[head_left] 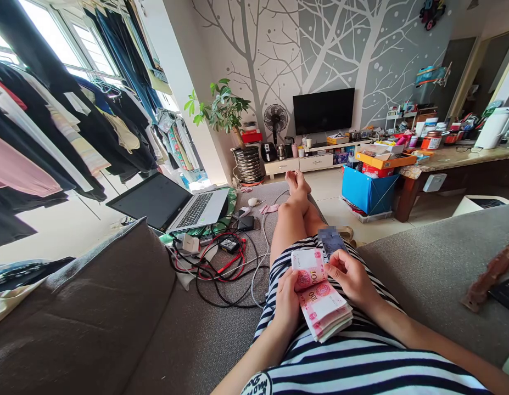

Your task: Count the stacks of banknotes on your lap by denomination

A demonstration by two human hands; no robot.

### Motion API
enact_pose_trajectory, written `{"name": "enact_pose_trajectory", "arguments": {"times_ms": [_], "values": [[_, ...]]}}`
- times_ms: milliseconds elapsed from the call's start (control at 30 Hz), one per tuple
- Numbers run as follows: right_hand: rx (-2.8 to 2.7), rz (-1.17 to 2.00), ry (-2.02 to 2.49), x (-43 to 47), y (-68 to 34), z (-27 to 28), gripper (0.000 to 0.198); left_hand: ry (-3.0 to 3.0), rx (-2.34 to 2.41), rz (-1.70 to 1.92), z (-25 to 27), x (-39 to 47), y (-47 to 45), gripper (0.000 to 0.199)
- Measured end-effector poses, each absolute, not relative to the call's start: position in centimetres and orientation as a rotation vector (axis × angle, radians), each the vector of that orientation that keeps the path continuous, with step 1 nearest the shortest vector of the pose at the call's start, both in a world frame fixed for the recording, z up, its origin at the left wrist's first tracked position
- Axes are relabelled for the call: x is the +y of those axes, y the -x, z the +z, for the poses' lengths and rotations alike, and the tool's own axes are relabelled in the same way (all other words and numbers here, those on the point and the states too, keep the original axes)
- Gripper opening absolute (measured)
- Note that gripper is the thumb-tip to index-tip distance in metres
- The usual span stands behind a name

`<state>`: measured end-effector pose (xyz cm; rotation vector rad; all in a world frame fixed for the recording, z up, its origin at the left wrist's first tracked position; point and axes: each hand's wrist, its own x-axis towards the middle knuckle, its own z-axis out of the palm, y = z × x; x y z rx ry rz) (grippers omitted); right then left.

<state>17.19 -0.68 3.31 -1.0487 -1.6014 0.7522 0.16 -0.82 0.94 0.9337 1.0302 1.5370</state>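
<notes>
A thick stack of pink 100 banknotes (326,310) rests over my lap, folded so that its upper part tilts up. My left hand (287,299) grips the stack from its left side, with the thumb by the fold. On the right, my right hand (355,278) is closed, thumb and finger pinched at the right edge of the raised banknotes; how many notes it pinches I cannot tell. Just beyond the money a phone (331,241) lies on the striped clothing (361,362), its screen blurred out.
An open laptop (196,209) sits on the grey couch (205,340) to the left, with tangled cables (221,291) beside it. A blue box (367,189) stands on the floor by a cluttered table (419,167). Clothes (73,137) hang at the left.
</notes>
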Motion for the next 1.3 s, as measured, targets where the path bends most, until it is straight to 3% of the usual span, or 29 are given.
{"name": "enact_pose_trajectory", "arguments": {"times_ms": [433, 700, 1300], "values": [[-1.622, 0.790, 1.060, -0.8, -16.5, 3.2, 0.031, -0.904, 1.082, 1.521, 2.0, -1.2, -0.3, 0.025], [-1.579, 0.769, 1.061, -0.8, -16.4, 2.9, 0.028, -0.941, 0.919, 1.447, 1.4, -0.9, -0.2, 0.018], [-1.593, 0.810, 1.036, -0.6, -17.1, 2.4, 0.026, -1.006, 1.153, 1.526, 0.4, -0.3, 0.3, 0.027]]}}
